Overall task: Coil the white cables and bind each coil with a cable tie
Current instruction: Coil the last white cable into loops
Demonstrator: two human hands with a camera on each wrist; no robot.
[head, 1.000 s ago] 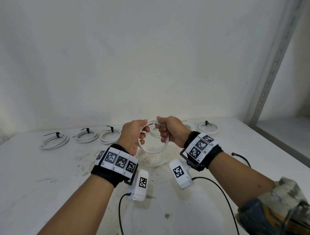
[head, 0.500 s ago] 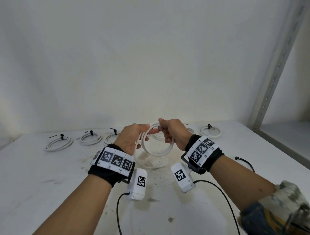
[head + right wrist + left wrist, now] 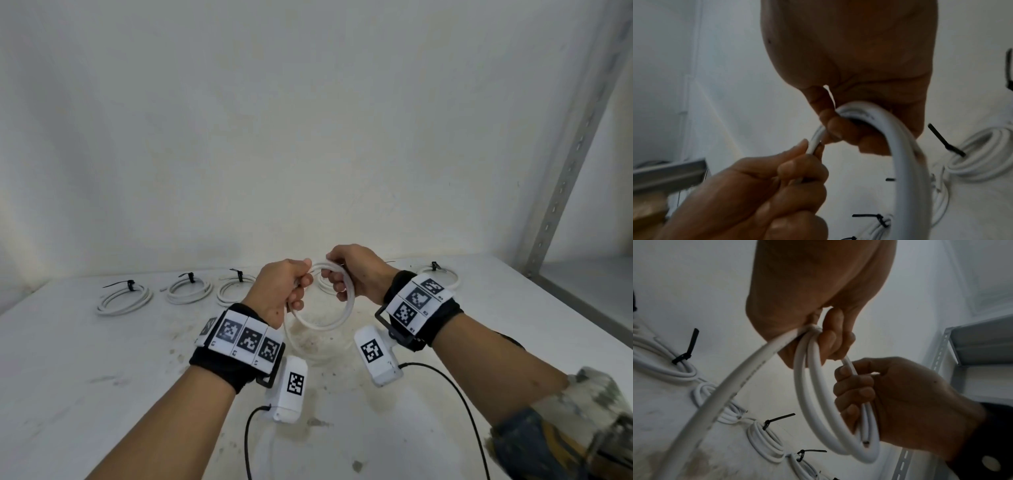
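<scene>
Both hands hold a loose coil of white cable (image 3: 329, 323) upright above the table. My left hand (image 3: 299, 282) pinches the cable near the coil's top left; in the right wrist view its thumb and finger grip a cut end (image 3: 813, 147). My right hand (image 3: 339, 279) curls round the turns at the top right. The left wrist view shows two turns of the coil (image 3: 809, 402) running from my left hand (image 3: 832, 340) into my right hand (image 3: 869, 394), with another cut end at its palm. No cable tie shows on this coil.
Bound coils with black ties lie along the back of the white table (image 3: 85, 377): three at left (image 3: 123, 298) (image 3: 188, 289) (image 3: 234, 286), one at right (image 3: 442, 274), one half hidden behind the hands. A perforated metal shelf upright (image 3: 565, 164) stands at right.
Both hands have risen slightly with the coil and drawn closer together at its top. The left fingers have shifted from the coil's side to its top.
</scene>
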